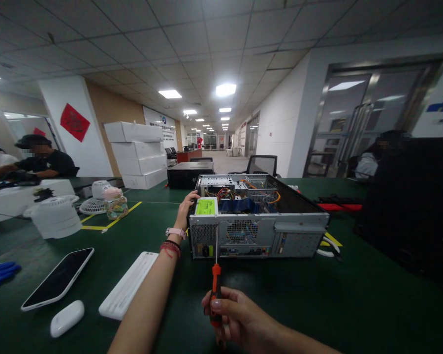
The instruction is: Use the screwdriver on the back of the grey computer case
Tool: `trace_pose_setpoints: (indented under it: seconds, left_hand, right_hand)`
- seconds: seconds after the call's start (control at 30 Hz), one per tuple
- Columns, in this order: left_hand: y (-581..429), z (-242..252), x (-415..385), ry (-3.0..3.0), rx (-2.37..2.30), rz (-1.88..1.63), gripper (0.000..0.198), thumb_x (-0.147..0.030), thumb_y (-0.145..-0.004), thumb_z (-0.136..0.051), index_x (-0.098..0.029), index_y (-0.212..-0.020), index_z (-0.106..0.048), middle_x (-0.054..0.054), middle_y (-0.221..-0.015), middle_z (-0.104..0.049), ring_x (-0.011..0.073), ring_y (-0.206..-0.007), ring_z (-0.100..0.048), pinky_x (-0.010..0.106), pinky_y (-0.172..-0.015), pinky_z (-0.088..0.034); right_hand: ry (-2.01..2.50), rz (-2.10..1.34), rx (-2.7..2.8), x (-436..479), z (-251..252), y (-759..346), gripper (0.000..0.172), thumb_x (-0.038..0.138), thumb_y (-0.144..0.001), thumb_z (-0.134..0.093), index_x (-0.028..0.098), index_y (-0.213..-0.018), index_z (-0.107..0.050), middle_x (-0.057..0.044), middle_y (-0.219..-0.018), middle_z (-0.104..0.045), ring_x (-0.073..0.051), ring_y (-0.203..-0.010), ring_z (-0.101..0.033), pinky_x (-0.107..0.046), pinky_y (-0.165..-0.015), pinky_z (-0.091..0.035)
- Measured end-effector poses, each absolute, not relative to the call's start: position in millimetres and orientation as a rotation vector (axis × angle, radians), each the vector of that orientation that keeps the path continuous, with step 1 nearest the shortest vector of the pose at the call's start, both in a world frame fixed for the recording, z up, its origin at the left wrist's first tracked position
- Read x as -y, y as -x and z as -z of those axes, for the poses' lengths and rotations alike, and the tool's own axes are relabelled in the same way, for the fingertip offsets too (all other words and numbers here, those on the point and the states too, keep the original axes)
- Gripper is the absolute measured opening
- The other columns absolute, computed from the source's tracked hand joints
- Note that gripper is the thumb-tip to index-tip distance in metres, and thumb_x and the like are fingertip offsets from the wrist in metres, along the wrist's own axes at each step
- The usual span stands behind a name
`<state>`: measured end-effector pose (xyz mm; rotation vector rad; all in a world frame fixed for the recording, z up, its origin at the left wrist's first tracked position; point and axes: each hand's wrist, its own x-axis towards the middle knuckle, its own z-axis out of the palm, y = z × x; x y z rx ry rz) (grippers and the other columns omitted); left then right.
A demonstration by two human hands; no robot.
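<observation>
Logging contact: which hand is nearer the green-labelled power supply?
Left hand, beside the green-labelled power supply; right hand is well in front, gripping an orange-handled screwdriver.

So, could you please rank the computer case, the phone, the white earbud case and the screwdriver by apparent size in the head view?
1. computer case
2. phone
3. screwdriver
4. white earbud case

Phone versus screwdriver is unsure.

The open grey computer case (pixel 258 231) looks like matt sheet metal, its rear panel perforated. The screwdriver with an orange plastic-looking handle (pixel 216 287), just before the case, has a thin, bright metal shaft. Left of the case, the black-screened smartphone (pixel 59 278) is glossy; the dark green tabletop (pixel 354 305) looks matt and smooth.
</observation>
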<state>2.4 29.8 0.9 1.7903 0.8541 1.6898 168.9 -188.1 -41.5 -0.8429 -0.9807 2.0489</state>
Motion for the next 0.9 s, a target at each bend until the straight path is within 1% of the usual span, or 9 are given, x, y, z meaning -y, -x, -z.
trace_pose_setpoints:
  seconds: [0.3,0.5,0.7,0.9]
  left_hand:
    - [-2.2,-2.5,-28.0,-1.795,-0.881,-1.67,0.027,-0.023,-0.076,-0.036,-0.014,-0.085,-0.06,0.011,-0.127,-0.054,0.0256,-0.121,-0.047,0.037,-0.105,-0.032]
    - [-0.6,-0.3,-27.7,-1.812,-0.85,-1.686,0.029,-0.023,-0.079,-0.036,-0.015,-0.087,-0.062,0.008,-0.127,-0.055,0.0237,-0.123,-0.045,0.036,-0.106,-0.03]
    - [2.2,3.4,-36.0,-1.81,-0.821,-1.666,0.028,-0.023,-0.078,-0.038,-0.016,-0.088,-0.063,0.008,-0.128,-0.054,0.0242,-0.125,-0.044,0.036,-0.106,-0.032]
    - [3.1,4.9,-38.5,-1.81,-0.81,-1.666,0.028,-0.023,-0.078,-0.038,-0.015,-0.089,-0.062,0.008,-0.129,-0.053,0.0242,-0.125,-0.044,0.037,-0.106,-0.033]
  right_hand:
    - [0.739,-2.102,0.929,188.9,38.7,-169.1,0.032,0.026,-0.062,-0.063,0.011,-0.09,-0.061,-0.007,-0.084,-0.064,-0.01,-0.063,-0.052,-0.023,-0.056,-0.038]
    - [0.758,-2.079,0.954,189.9,38.2,-169.1,0.038,0.029,-0.062,-0.067,0.011,-0.094,-0.058,-0.011,-0.086,-0.068,-0.011,-0.062,-0.055,-0.025,-0.059,-0.039]
    - [0.756,-2.056,0.954,191.6,36.9,-167.2,0.04,0.034,-0.061,-0.074,0.012,-0.091,-0.059,-0.008,-0.081,-0.066,-0.011,-0.065,-0.055,-0.023,-0.058,-0.037]
    - [0.761,-2.034,0.988,190.8,39.5,-166.2,0.039,0.037,-0.06,-0.076,0.015,-0.083,-0.054,-0.001,-0.072,-0.06,-0.007,-0.056,-0.05,-0.02,-0.053,-0.034]
